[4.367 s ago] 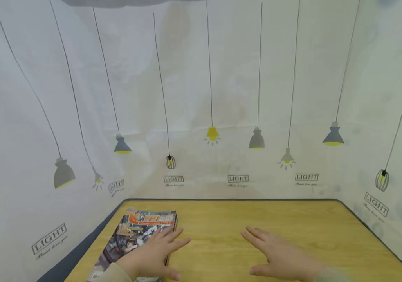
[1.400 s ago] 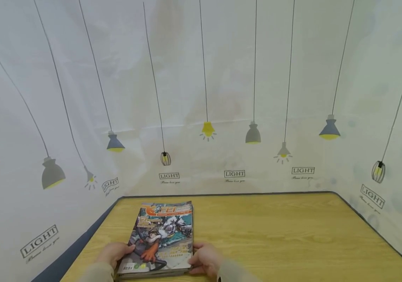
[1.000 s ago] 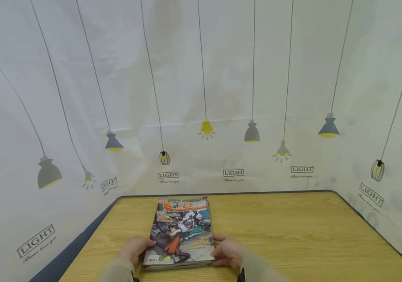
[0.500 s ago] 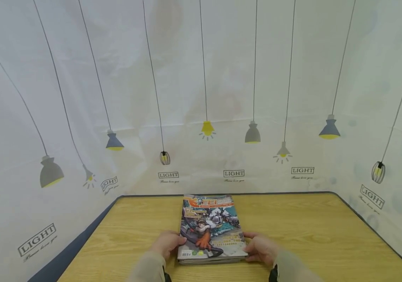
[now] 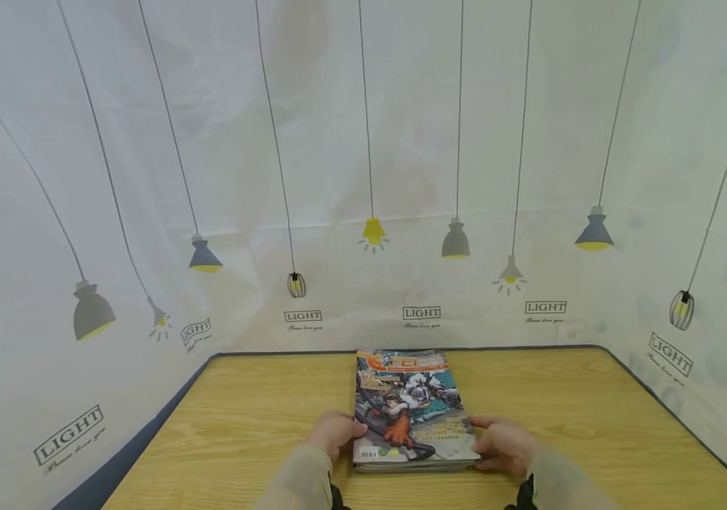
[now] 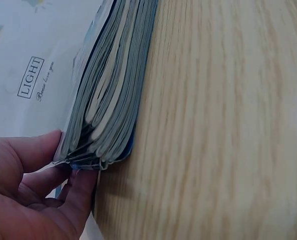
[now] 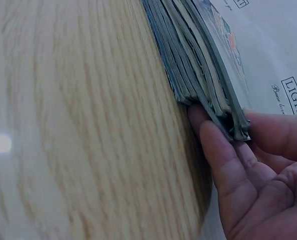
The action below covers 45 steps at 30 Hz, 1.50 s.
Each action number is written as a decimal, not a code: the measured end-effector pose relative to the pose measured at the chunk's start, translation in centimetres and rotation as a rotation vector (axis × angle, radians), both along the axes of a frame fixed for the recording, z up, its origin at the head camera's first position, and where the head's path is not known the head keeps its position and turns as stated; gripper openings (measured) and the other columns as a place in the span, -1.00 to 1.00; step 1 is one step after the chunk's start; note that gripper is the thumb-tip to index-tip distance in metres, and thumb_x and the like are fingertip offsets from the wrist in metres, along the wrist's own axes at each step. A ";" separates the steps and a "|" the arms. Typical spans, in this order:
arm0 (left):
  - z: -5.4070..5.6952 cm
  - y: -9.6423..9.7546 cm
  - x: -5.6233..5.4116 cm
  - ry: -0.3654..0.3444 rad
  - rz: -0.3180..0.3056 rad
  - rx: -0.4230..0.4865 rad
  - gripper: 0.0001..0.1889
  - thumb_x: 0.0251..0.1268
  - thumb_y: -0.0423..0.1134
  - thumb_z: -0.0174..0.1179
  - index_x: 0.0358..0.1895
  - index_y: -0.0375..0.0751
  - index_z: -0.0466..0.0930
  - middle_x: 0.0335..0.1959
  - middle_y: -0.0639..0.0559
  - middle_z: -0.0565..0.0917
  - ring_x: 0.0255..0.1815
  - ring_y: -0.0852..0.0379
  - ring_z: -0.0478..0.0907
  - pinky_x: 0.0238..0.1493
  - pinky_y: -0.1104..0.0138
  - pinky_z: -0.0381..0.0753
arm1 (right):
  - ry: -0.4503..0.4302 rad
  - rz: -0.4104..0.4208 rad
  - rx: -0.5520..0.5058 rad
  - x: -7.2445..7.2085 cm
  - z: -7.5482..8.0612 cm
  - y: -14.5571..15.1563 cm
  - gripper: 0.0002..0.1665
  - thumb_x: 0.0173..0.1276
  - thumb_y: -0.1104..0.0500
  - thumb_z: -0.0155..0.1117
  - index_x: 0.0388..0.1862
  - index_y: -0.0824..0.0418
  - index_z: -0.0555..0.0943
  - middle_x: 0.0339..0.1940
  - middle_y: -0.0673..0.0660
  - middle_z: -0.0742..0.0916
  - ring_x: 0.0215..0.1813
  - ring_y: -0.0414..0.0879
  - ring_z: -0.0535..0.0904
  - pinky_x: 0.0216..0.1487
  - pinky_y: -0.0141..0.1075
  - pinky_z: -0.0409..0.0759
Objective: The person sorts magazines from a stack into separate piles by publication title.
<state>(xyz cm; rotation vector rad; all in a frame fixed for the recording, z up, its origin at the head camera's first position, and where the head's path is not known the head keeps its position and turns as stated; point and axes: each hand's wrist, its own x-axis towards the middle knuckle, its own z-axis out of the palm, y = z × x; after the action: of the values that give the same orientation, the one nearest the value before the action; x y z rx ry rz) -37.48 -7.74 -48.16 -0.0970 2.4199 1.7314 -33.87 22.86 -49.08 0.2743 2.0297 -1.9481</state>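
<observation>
Magazine stack (image 5: 408, 407), illustrated cover uppermost, at the middle of a wood-grain tabletop (image 5: 580, 411), far end near the back edge. Left hand (image 5: 335, 433) and right hand (image 5: 505, 445), fingers gripping its near corners. Behind, pale sheeting (image 5: 331, 156) printed with pendant lamps.

Busy comic-style cover on the magazine stack (image 5: 410, 409), woodgrain all around it.
Top cover's got an orange logo, teal and grey art with a bright orange-red patch, gold lettering, plus little green and yellow dots; page edges (image 6: 116, 85) run grey with cream streaks. Table (image 5: 242, 418) is honey-yellow with streaky grain and dark blue edging (image 5: 117, 464). Wall sheet (image 5: 331, 163) is off-white, printed with grey, blue, yellow and black lamps, and sleeves (image 5: 302, 471) are plain beige.
</observation>
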 end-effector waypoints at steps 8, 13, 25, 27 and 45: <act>-0.1 0.7 -0.5 -0.012 0.000 -0.007 -0.73 0.16 -0.44 0.28 -0.10 -0.56 0.57 -0.30 -0.10 0.62 -0.28 0.07 0.48 -0.22 0.26 0.51 | 0.002 0.029 -0.020 0.1 0.5 1.0 -0.13 0.11 0.54 0.09 0.44 0.51 0.07 -0.24 0.26 0.68 -0.37 -0.04 0.64 -0.36 -0.22 0.64; 0.2 0.8 -0.5 -0.030 -0.002 -0.014 -0.72 0.18 -0.42 0.28 -0.08 -0.55 0.57 -0.30 -0.07 0.62 -0.29 0.08 0.50 -0.22 0.27 0.51 | 0.001 0.026 -0.004 0.2 0.7 0.9 -0.16 0.15 0.53 0.09 0.43 0.53 0.07 -0.21 0.28 0.66 -0.34 -0.04 0.64 -0.31 -0.21 0.65; -0.2 1.0 0.6 0.052 0.017 0.033 -0.54 0.28 -0.35 0.21 0.12 -0.67 0.42 0.05 -0.46 0.54 0.10 -0.27 0.50 0.14 -0.02 0.47 | 0.060 -0.055 0.035 0.8 0.7 -0.4 -0.27 0.16 0.55 -0.01 0.36 0.62 0.13 -0.10 0.35 0.64 -0.21 -0.01 0.62 -0.15 -0.07 0.63; -0.4 1.1 0.8 0.078 0.026 0.035 -0.53 0.30 -0.34 0.19 0.12 -0.69 0.40 0.06 -0.48 0.52 0.13 -0.30 0.47 0.14 -0.03 0.47 | 0.069 -0.079 0.055 1.0 0.8 -0.9 -0.30 0.18 0.54 -0.02 0.34 0.65 0.15 -0.02 0.45 0.60 -0.16 0.04 0.61 -0.12 -0.07 0.63; -1.4 2.7 3.8 0.169 0.140 0.064 -0.53 0.32 -0.44 -0.03 0.27 -0.60 0.30 0.27 -0.48 0.35 0.33 -0.40 0.22 0.29 -0.15 0.22 | 0.253 -0.164 0.393 2.9 -0.4 -3.3 -0.33 0.44 0.21 0.03 0.32 0.67 0.16 0.34 0.59 0.24 0.37 0.47 0.08 0.33 0.19 0.17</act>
<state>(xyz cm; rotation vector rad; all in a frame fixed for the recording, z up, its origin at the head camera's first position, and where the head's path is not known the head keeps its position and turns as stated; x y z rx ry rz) -33.66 -5.06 -49.53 -0.1194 2.5274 1.9500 -30.98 19.59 -49.48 0.3028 2.6308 -1.7298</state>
